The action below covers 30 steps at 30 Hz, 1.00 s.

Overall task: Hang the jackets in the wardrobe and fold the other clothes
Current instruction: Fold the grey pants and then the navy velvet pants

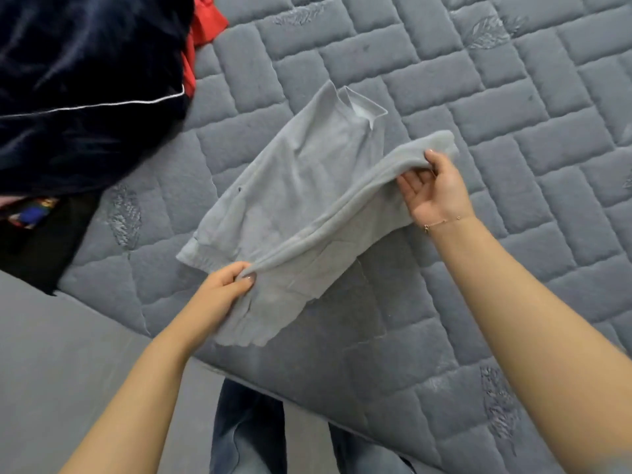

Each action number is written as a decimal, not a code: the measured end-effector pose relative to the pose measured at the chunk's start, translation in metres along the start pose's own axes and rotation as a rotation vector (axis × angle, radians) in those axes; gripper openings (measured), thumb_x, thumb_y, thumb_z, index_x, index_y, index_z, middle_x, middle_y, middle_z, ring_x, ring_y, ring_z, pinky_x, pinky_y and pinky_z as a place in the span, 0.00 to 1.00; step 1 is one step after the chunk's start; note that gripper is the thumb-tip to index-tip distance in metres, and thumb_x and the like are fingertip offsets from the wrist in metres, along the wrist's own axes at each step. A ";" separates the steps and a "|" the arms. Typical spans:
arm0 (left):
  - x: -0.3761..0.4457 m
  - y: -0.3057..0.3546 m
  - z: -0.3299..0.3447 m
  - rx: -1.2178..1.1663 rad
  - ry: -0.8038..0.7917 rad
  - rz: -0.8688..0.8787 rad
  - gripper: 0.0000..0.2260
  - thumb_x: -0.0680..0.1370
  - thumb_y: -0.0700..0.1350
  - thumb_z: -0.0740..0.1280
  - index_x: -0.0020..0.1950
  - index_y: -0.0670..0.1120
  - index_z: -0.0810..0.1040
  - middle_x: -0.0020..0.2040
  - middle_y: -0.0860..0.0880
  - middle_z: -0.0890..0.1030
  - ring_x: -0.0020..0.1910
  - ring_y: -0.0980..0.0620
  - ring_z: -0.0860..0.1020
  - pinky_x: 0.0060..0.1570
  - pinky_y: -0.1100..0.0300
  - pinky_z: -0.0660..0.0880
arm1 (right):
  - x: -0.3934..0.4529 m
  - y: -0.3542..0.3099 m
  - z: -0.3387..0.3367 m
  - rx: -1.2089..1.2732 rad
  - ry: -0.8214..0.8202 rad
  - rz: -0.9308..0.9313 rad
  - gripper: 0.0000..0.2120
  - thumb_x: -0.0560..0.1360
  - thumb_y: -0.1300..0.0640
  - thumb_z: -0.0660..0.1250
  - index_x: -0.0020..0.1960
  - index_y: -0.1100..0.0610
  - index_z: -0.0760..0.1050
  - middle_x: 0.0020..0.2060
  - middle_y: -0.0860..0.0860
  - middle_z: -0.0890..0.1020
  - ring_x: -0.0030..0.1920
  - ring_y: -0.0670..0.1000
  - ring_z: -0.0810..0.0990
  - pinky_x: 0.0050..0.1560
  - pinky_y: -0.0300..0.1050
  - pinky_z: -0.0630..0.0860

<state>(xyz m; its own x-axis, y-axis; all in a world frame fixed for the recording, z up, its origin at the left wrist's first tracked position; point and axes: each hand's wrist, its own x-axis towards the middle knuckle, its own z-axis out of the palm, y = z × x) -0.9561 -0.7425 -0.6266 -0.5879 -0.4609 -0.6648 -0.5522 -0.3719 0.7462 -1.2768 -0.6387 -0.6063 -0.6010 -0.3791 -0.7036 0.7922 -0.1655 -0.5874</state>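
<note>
Step in hand: folding, not hanging. Grey shirt (301, 186) lies partly flat on the quilted mattress (513, 107), collar end away from the person, one long side lifted into a ridge strung between the two hands. Left hand (222, 292) pinches the near end of that ridge, fingers and thumb curled tight on the cloth, loose hem drooping just below the fingertips. Right hand (434, 189) takes the far end: thumb over the top, other fingers mostly straight underneath, palm up, so a light hold rather than a fist. Next move, my read: carry the lifted edge across the flat panel toward the far side, both ends level, then drop and smooth. Uneven tension would skew the fold. Fabric looks like soft thin knit, limp, drapes easily, creases sharply; stiffer collar holds its shape. Mattress is padded, brick-pattern stitching, some grip likely. Beyond the left fingers: dark velvet-like garment (85, 90) with white piping, red cloth (201, 32) behind it, not yet sorted.
</note>
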 end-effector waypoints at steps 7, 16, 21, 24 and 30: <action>0.078 0.003 -0.088 0.159 0.288 0.016 0.06 0.81 0.40 0.63 0.50 0.49 0.77 0.46 0.51 0.80 0.44 0.55 0.76 0.46 0.64 0.74 | 0.083 0.042 0.145 -0.361 -0.082 -0.015 0.06 0.82 0.57 0.57 0.52 0.57 0.72 0.42 0.51 0.80 0.38 0.49 0.82 0.38 0.43 0.80; 0.092 -0.042 -0.118 0.569 0.237 -0.084 0.29 0.69 0.62 0.74 0.67 0.55 0.71 0.62 0.54 0.67 0.65 0.51 0.67 0.67 0.48 0.64 | 0.035 0.165 0.103 -0.593 0.304 -0.267 0.12 0.77 0.68 0.60 0.55 0.56 0.75 0.46 0.51 0.79 0.45 0.46 0.77 0.47 0.41 0.76; 0.083 -0.046 -0.130 0.237 0.056 -0.191 0.30 0.66 0.60 0.76 0.64 0.58 0.70 0.59 0.60 0.76 0.58 0.56 0.76 0.60 0.55 0.74 | -0.072 0.257 0.025 -0.588 0.621 -0.007 0.17 0.75 0.64 0.69 0.62 0.57 0.70 0.57 0.58 0.74 0.54 0.53 0.77 0.58 0.45 0.73; 0.076 -0.042 -0.130 0.029 0.012 -0.212 0.22 0.66 0.59 0.75 0.57 0.55 0.78 0.52 0.57 0.84 0.53 0.55 0.82 0.51 0.60 0.78 | -0.095 0.293 0.023 -0.333 0.436 0.310 0.25 0.74 0.56 0.72 0.67 0.53 0.65 0.57 0.53 0.80 0.54 0.50 0.81 0.52 0.47 0.79; 0.067 0.009 -0.114 -0.038 0.133 -0.142 0.13 0.70 0.49 0.76 0.50 0.49 0.77 0.45 0.51 0.83 0.44 0.54 0.81 0.37 0.66 0.75 | -0.092 0.263 0.058 -0.239 0.431 0.185 0.29 0.72 0.59 0.74 0.68 0.54 0.64 0.57 0.54 0.81 0.54 0.50 0.81 0.57 0.48 0.78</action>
<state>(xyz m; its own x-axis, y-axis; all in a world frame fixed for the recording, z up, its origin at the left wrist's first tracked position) -0.9329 -0.8680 -0.6603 -0.4207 -0.5029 -0.7550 -0.5997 -0.4703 0.6474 -1.0072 -0.7002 -0.6727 -0.4821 0.0353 -0.8754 0.8733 0.1002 -0.4768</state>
